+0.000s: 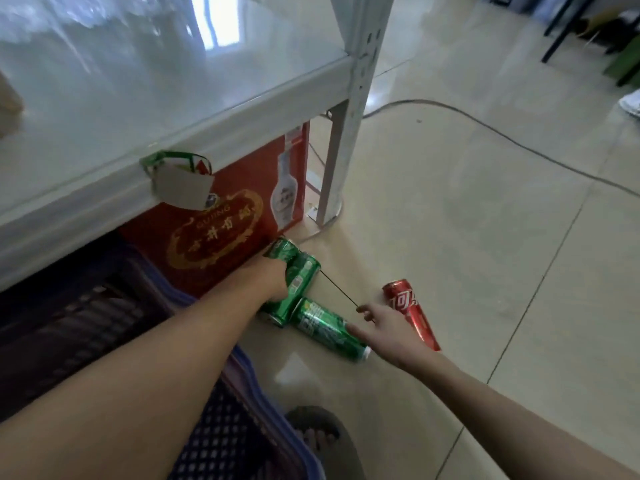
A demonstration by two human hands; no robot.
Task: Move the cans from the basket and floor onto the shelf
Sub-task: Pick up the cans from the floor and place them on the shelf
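Three green cans and one red can lie on the tiled floor by the shelf's corner post. My left hand (272,277) is closed around the farthest green can (283,250), right next to a second green can (300,284). A third green can (329,330) lies nearer to me, and the red can (411,312) lies to its right. My right hand (384,329) hovers with fingers spread between that third green can and the red can, holding nothing. The white shelf (138,98) spans the upper left. The dark blue basket (239,403) is at the lower left; its inside is too dark to read.
A red printed box (228,230) stands under the shelf, against the cans. The shelf's grey post (353,109) rises behind them. A dark cable (485,126) runs across the floor at right. My sandalled foot (318,434) is beside the basket. Chair legs (561,32) stand far right.
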